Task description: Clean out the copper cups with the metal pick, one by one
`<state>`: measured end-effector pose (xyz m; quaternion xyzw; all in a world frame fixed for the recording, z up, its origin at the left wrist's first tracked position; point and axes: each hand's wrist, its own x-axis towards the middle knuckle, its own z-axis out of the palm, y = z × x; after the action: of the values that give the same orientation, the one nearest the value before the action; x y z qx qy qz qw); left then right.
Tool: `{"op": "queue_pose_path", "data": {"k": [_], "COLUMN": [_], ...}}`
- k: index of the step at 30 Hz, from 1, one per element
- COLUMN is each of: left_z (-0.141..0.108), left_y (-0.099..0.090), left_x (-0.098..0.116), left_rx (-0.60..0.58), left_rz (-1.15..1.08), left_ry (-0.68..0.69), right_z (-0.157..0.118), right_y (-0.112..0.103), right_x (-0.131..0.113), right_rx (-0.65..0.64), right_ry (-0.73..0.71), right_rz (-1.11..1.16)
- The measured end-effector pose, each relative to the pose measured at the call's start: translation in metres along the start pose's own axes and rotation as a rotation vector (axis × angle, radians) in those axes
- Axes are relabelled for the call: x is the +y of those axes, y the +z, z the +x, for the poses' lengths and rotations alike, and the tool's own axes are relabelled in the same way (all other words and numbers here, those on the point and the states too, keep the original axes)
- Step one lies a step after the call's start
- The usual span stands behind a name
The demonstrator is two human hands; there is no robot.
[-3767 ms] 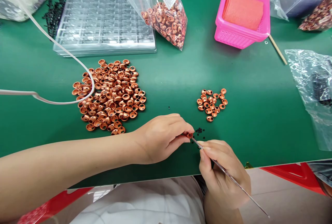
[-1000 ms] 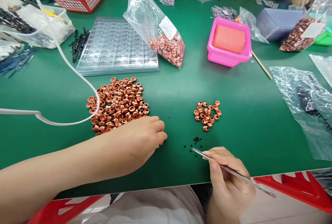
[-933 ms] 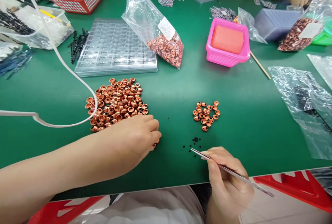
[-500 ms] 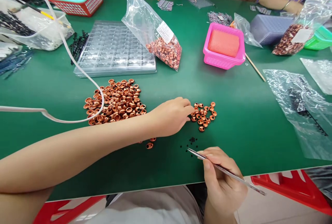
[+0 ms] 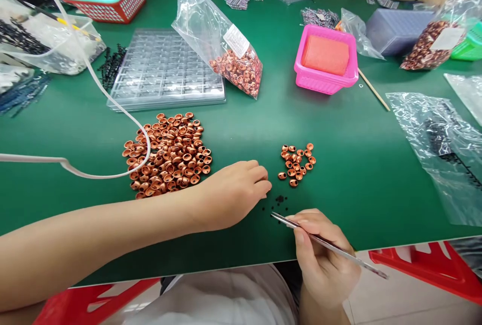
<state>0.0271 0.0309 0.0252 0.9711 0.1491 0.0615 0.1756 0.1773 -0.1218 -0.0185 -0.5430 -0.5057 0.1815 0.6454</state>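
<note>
With tweezers (image 5: 339, 251) held by the right hand (image 5: 322, 267), the left hand (image 5: 237, 192) grip unclear, black bits (image 5: 279, 198) are best lifted singly.

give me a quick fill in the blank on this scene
The hand holding the tweezers is the person's ____ one.
The tiny bits near the tweezers' tips are ____.
The larger copper-coloured pile lies ____ of the smaller pile.
The basket holding the orange block is ____.

Missing words: right; black; left; pink.
</note>
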Motion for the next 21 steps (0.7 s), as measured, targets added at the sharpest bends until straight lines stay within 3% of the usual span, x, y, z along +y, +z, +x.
{"op": "queue_pose_path", "data": {"k": [8, 15, 21], "left_z": [-0.018, -0.021, -0.019], "left_y": [0.006, 0.008, 0.007], "left_x": [0.0, -0.004, -0.002], "left_rx": [0.111, 0.126, 0.075], "left_rz": [-0.199, -0.272, -0.267], "left_ry": [-0.048, -0.077, -0.12], "right_z": [0.005, 0.007, 0.009], "right_y": [0.004, 0.008, 0.006], "right_x": [-0.002, -0.001, -0.002], "right_rx": [0.072, 0.133, 0.086], "right_ry": [-0.034, -0.06, -0.089], "right_rz": [0.03, 0.014, 0.009]}}
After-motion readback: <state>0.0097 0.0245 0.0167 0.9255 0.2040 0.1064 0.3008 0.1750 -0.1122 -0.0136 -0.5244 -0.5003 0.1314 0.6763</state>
